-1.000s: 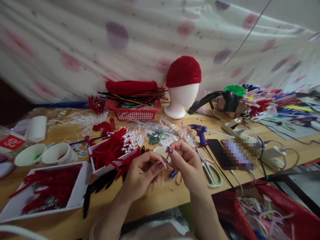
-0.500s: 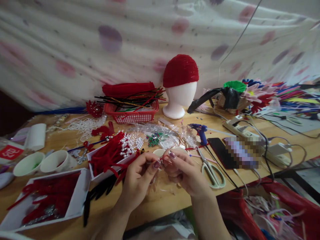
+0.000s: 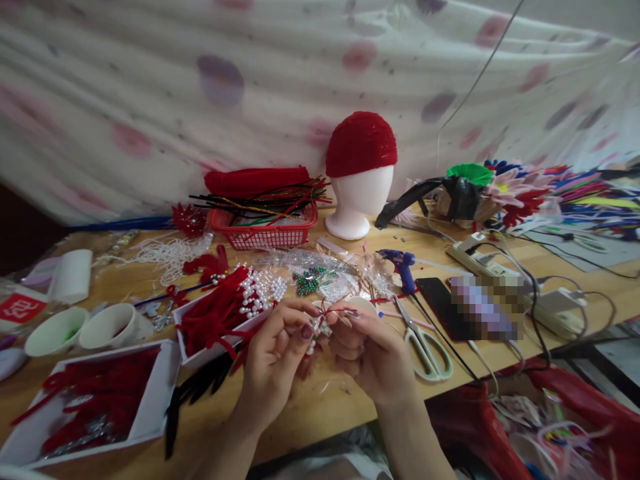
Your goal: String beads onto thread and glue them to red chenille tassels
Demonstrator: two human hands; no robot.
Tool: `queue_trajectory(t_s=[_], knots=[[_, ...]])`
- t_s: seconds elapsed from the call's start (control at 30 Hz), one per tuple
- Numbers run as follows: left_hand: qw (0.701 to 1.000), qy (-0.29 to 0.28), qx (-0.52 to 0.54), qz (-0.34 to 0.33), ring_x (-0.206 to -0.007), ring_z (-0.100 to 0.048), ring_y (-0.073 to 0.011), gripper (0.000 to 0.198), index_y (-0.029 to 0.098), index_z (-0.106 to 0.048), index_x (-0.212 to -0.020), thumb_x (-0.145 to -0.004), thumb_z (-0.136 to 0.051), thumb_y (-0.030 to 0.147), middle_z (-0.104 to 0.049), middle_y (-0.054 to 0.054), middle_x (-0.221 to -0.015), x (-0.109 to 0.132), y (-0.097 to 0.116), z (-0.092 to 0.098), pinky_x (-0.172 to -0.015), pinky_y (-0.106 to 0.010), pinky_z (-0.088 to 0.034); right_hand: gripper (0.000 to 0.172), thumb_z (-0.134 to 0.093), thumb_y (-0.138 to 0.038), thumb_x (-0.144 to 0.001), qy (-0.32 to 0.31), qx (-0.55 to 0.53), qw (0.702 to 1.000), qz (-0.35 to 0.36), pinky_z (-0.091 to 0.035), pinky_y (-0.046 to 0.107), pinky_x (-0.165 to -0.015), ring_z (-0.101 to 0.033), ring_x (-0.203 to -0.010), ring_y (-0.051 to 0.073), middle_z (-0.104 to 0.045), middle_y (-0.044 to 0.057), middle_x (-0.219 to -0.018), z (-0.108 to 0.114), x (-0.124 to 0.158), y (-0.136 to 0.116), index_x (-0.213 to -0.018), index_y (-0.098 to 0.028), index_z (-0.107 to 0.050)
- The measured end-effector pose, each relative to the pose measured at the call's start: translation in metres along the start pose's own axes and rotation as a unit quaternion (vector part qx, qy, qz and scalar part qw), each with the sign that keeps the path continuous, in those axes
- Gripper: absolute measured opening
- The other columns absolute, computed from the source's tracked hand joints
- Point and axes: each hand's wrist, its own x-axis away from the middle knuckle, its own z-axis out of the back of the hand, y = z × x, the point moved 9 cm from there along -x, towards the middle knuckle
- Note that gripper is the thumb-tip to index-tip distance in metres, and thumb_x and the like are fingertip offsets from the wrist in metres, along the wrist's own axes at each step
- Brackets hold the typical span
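Note:
Both my hands meet over the front of the wooden table. My left hand [image 3: 280, 353] pinches a small cluster of white and silvery beads [image 3: 319, 328] between thumb and forefinger. A thin red strand [image 3: 341, 311] runs from the top of the cluster to the right, and the fingers of my right hand [image 3: 373, 347] are closed on it. Parts of the cluster lie hidden behind my fingers. Behind the hands lie green beads [image 3: 307, 281] and clear plastic wrapping.
A foam head [image 3: 359, 200] with a red cap stands behind. Left are a red basket [image 3: 270, 235], white boxes [image 3: 165, 380] and paper cups [image 3: 107, 325]. Right are a glue gun [image 3: 400, 263], scissors [image 3: 429, 350], a phone [image 3: 443, 303] and a power strip [image 3: 493, 267] with cables.
My hands have turned slightly and my right fingers have shifted right, drawing the red strand out sideways. More of the bead cluster now shows between the hands.

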Motion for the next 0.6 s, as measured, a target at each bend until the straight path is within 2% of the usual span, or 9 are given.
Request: queue_trajectory(t_s=[0.13, 0.27, 0.4, 0.47, 0.53, 0.6], knots=[[0.995, -0.004, -0.078, -0.068, -0.101, -0.065, -0.0192, 0.016, 0.024, -0.071, -0.084, -0.095, -0.066, 0.033, -0.068, -0.005, -0.101, 0.000, 0.013, 0.000, -0.086, -0.027, -0.053, 0.022, -0.081, -0.036, -0.078, 0.024, 0.026, 0.999, 0.029, -0.009, 0.016, -0.038, -0.011, -0.047, 0.006, -0.020, -0.011, -0.054, 0.003, 0.002, 0.002, -0.086, -0.016, -0.076], [0.974, -0.001, -0.194, -0.117, -0.108, -0.062, -0.0207, 0.011, 0.026, -0.072, -0.089, -0.095, -0.064, 0.024, -0.066, -0.005, -0.105, 0.004, 0.024, 0.000, -0.090, -0.029, -0.052, 0.028, -0.077, -0.046, -0.084, 0.037, 0.124, 0.988, 0.078, -0.014, 0.019, -0.040, -0.014, -0.045, 0.006, -0.026, -0.009, -0.052, 0.004, 0.006, 0.001, -0.090, -0.018, -0.078], [0.961, 0.017, -0.242, -0.136, -0.107, -0.061, -0.0204, 0.012, 0.027, -0.072, -0.089, -0.094, -0.064, 0.019, -0.063, -0.005, -0.106, 0.007, 0.031, 0.003, -0.090, -0.028, -0.051, 0.026, -0.070, -0.045, -0.092, 0.059, 0.301, 0.939, 0.155, -0.026, 0.023, -0.044, -0.030, -0.049, 0.009, -0.044, -0.003, -0.060, 0.003, 0.016, -0.014, -0.099, -0.022, -0.079], [0.964, 0.020, -0.234, -0.123, -0.107, -0.061, -0.0214, 0.012, 0.025, -0.070, -0.086, -0.095, -0.064, 0.020, -0.063, -0.005, -0.106, 0.006, 0.030, 0.004, -0.090, -0.030, -0.050, 0.024, -0.070, -0.042, -0.092, 0.058, 0.373, 0.912, 0.162, -0.028, 0.024, -0.045, -0.033, -0.051, 0.011, -0.043, -0.004, -0.059, 0.002, 0.019, -0.017, -0.103, -0.022, -0.078], [0.973, 0.015, -0.208, -0.095, -0.105, -0.061, -0.0218, 0.014, 0.023, -0.069, -0.083, -0.095, -0.063, 0.022, -0.064, -0.006, -0.105, 0.003, 0.025, 0.004, -0.090, -0.031, -0.051, 0.021, -0.070, -0.039, -0.092, 0.053, 0.433, 0.884, 0.167, -0.027, 0.024, -0.045, -0.033, -0.049, 0.011, -0.039, -0.005, -0.055, 0.000, 0.019, -0.018, -0.101, -0.021, -0.077], [0.981, 0.012, -0.180, -0.075, -0.102, -0.062, -0.0213, 0.016, 0.022, -0.069, -0.081, -0.095, -0.063, 0.024, -0.065, -0.006, -0.101, 0.001, 0.021, 0.004, -0.088, -0.030, -0.052, 0.019, -0.067, -0.035, -0.094, 0.046, 0.488, 0.853, 0.180, -0.025, 0.024, -0.044, -0.033, -0.047, 0.011, -0.041, -0.005, -0.055, -0.002, 0.019, -0.021, -0.096, -0.019, -0.076]])
